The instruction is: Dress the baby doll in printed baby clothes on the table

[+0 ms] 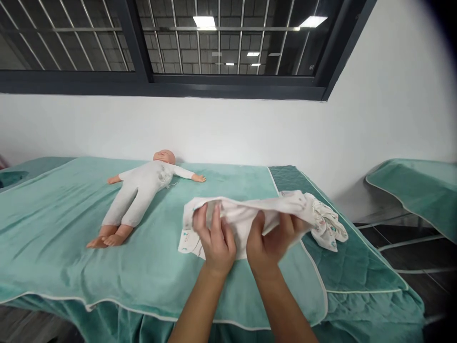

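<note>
A white baby garment point(243, 224) with small printed figures is held up over the bed, partly resting on it. My left hand point(216, 238) has its fingers tucked under the cloth's upper layer at the left. On the right, my right hand point(273, 238) grips the same cloth, its fingertips partly hidden by fabric. A baby doll point(143, 186) in a white suit lies on its back at the left, arms spread and feet bare. Another crumpled printed cloth point(326, 224) lies just right of the garment.
The bed bears a light green sheet point(107, 276) over a darker quilted cover point(364, 262). Behind it are a white wall point(214, 128) and a dark-framed window point(232, 88) with bars. Another green-covered surface point(421, 186) stands at the right, across a gap.
</note>
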